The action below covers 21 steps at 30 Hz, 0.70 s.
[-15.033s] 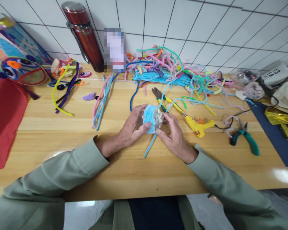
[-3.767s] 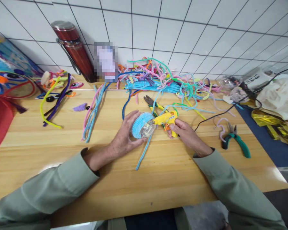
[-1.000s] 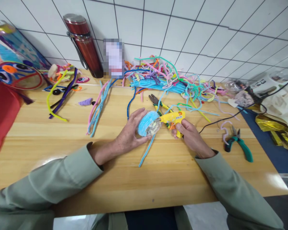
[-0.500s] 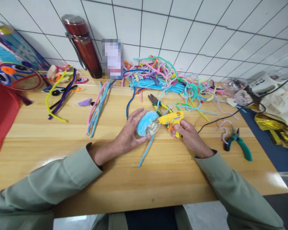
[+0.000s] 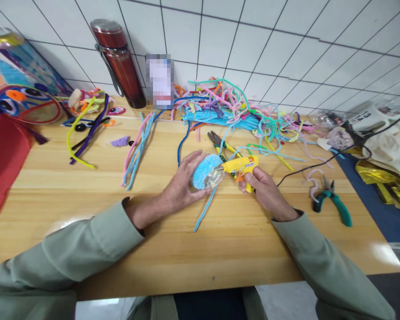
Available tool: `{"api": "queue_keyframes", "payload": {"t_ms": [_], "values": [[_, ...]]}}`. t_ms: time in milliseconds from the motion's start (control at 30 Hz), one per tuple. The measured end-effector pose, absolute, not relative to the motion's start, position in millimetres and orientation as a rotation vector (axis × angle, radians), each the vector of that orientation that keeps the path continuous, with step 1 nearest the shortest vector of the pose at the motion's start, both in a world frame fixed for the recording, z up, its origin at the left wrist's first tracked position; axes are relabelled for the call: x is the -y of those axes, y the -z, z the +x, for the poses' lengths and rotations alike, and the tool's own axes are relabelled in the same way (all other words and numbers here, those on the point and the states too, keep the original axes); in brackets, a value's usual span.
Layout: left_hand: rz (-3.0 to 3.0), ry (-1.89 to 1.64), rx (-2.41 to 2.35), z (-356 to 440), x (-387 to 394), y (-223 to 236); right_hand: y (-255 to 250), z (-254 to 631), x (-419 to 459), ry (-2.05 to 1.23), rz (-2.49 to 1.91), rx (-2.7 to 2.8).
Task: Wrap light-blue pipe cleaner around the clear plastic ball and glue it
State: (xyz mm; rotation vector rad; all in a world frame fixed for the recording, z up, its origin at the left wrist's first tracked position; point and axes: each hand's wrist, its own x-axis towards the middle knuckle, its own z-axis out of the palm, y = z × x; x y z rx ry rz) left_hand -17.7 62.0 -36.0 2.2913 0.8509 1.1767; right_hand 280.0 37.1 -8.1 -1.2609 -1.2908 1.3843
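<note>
My left hand [image 5: 183, 184] is closed around a clear rounded ball [image 5: 214, 178], its left part covered by coiled light-blue pipe cleaner [image 5: 203, 172]. A yellow hot glue gun [image 5: 240, 164] is gripped in my right hand [image 5: 265, 191], the fingers wrapped about its handle. The gun's metal nozzle is at the ball, near the edge of the blue winding; whether it touches I cannot tell. A loose blue pipe cleaner [image 5: 205, 209] slants down below the ball. Behind the ball and gun lie pliers with yellow-green handles [image 5: 216, 141], partly hidden.
A heap of coloured pipe cleaners [image 5: 226, 111] lies along the tiled wall. A red thermos [image 5: 120, 66] and a blurred phone [image 5: 160, 82] stand at the back. Teal-handled pliers [image 5: 336, 202] rest to the right, below the black cord [image 5: 306, 165]. More pipe cleaners [image 5: 138, 153] lie left.
The whole view has shifted slightly, so most things appear a little further right. Both hands keep their grips, and the nozzle stays at the ball.
</note>
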Motion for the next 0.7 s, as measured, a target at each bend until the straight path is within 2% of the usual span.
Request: {"api": "queue_keyframes", "payload": {"t_ms": [700], "values": [[2.316,-1.199,-0.822,-17.4,-62.1,37.8,8.0,281.8,-37.8,-1.340,-1.267,1.378]]}}
